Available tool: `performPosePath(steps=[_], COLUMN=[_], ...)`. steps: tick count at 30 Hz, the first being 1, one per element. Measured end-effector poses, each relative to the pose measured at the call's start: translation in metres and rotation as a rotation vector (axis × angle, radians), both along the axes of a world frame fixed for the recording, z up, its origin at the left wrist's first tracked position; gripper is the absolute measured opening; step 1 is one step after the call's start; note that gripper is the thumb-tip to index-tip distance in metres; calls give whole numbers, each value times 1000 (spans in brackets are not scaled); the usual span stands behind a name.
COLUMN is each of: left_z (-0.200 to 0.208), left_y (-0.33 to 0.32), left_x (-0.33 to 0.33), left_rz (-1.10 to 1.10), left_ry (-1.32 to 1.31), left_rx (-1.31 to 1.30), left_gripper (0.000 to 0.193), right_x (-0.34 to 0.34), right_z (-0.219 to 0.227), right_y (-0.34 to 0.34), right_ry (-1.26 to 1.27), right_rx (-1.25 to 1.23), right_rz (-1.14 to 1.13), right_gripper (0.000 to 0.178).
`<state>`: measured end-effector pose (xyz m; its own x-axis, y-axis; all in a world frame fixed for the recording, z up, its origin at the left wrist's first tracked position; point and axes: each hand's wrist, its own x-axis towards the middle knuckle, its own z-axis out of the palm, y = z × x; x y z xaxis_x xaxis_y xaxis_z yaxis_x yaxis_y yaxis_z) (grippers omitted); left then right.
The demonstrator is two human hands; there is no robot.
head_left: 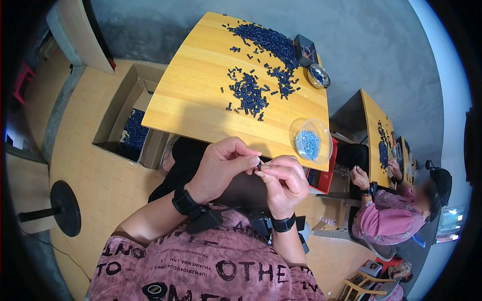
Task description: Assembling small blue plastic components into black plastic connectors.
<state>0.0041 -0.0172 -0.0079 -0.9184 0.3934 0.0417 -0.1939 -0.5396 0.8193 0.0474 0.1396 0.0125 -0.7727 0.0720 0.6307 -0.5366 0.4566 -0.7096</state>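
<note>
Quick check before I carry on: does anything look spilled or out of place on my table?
Nothing looks damaged. The clear bowl of blue pieces sits at the right edge of the table, which looks precarious; stray dark parts lie outside their piles.

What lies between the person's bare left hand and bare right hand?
A small black piece, pinched where the fingertips of left hand and right hand meet; it shows in the head view.

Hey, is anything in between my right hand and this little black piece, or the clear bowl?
Nothing visible is. Your right hand and left hand pinch the small black piece at their fingertips. Between the right hand and the clear round bowl on the wooden table, nothing shows either.
</note>
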Motion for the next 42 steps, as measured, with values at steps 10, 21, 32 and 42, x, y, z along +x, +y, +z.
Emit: performPosePath(steps=[10,21,32,42], left_z=[10,3,-1,-4], left_y=[-3,2,3,1], left_x=[2,-1,-1,-12], left_rz=[-5,11,21,62], left_ry=[-1,-42,-30,-51], left_rx=[-21,84,102,-26], left_gripper=[10,12,12,11], right_x=[3,2,3,-10], right_z=[8,8,5,-11], right_y=[-9,-4,-11,-14], right_ry=[121,292,196,32], right_rx=[142,435,256,7], right_rz=[-92,-199,-175,-136], right_gripper=[23,27,18,12])
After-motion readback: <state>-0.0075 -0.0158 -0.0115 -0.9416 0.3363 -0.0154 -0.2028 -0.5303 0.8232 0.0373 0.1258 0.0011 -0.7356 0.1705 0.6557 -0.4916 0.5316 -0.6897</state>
